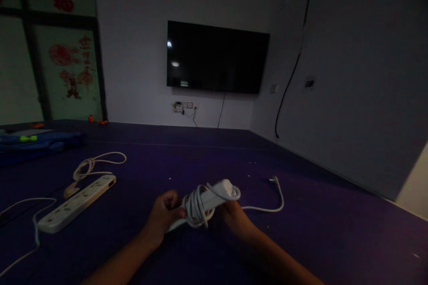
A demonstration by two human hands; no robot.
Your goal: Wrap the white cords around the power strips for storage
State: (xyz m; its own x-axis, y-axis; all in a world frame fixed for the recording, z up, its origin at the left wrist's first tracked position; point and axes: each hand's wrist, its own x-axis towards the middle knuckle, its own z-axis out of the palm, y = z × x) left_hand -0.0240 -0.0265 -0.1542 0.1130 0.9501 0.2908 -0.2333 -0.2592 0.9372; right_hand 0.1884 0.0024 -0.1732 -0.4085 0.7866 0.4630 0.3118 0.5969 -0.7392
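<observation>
I hold a white power strip just above a dark purple floor, its white cord wound in several loops around its body. My left hand is closed on the near end of the strip beside the loops. My right hand grips the strip from below at its far end. The loose tail of the cord runs right along the floor and ends in a plug.
A second white power strip lies on the floor at the left with its cord loosely looped behind it. Blue items sit at far left. A wall-mounted black television hangs ahead above wall sockets.
</observation>
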